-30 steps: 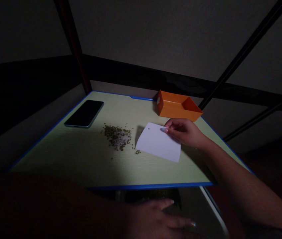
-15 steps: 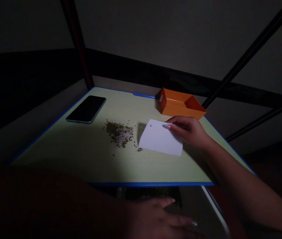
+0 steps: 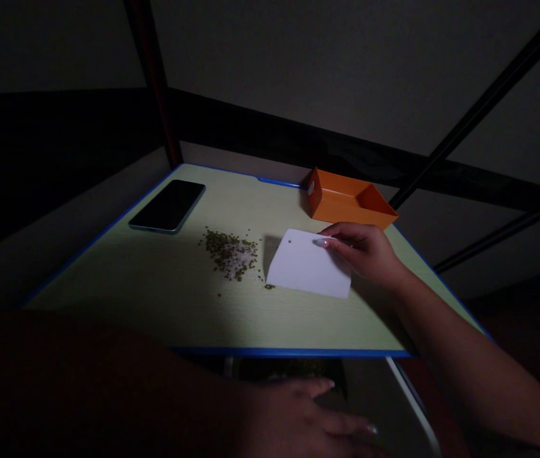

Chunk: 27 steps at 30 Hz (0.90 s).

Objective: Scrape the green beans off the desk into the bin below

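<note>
My right hand [image 3: 364, 250] grips the upper right part of a white plastic scraper card [image 3: 308, 272], which stands tilted with its lower edge on a pale table [image 3: 155, 299] with blue edging. A small heap of green-brown grains [image 3: 231, 254] lies just left of the card. My left hand [image 3: 305, 420] is below the table's front edge, fingers stretched out beside a dark container [image 3: 293, 369] that is mostly hidden under the tabletop.
A black phone [image 3: 168, 205] lies face up at the table's far left. An empty orange tray [image 3: 348, 203] sits at the far right edge. Dark bars and a wall stand behind. The room is dim.
The card has tipped a little more upright since one second ago, and the view has shifted slightly. The left hand has stayed put.
</note>
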Each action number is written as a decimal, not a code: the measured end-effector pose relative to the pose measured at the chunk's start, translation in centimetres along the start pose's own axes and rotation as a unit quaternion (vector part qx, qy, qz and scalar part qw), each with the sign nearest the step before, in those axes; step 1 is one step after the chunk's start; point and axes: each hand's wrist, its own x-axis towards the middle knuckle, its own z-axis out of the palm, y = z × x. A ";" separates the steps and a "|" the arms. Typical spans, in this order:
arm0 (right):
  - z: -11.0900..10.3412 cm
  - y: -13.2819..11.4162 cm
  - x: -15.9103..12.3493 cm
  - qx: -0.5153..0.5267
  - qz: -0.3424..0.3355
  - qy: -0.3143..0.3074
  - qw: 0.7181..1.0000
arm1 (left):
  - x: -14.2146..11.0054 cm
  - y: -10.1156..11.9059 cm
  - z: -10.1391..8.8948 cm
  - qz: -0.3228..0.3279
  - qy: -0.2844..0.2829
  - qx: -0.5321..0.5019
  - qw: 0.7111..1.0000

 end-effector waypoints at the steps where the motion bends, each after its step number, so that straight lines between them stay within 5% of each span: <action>1: 0.1 0.0 0.0 0.004 -0.002 0.000 1.000 | 0.0 0.0 0.0 0.000 -0.005 0.003 1.000; 14: 1.5 -0.1 0.1 0.055 0.014 0.035 0.998 | 0.3 0.1 -0.4 -0.012 0.023 0.006 1.000; 19: 1.4 0.2 0.2 0.060 -0.004 0.044 0.997 | 0.4 -0.1 -0.6 0.010 -0.034 0.036 0.999; 27: 1.4 0.3 0.2 0.059 -0.009 0.046 0.997 | 0.4 -0.1 -0.9 0.009 -0.032 0.040 0.999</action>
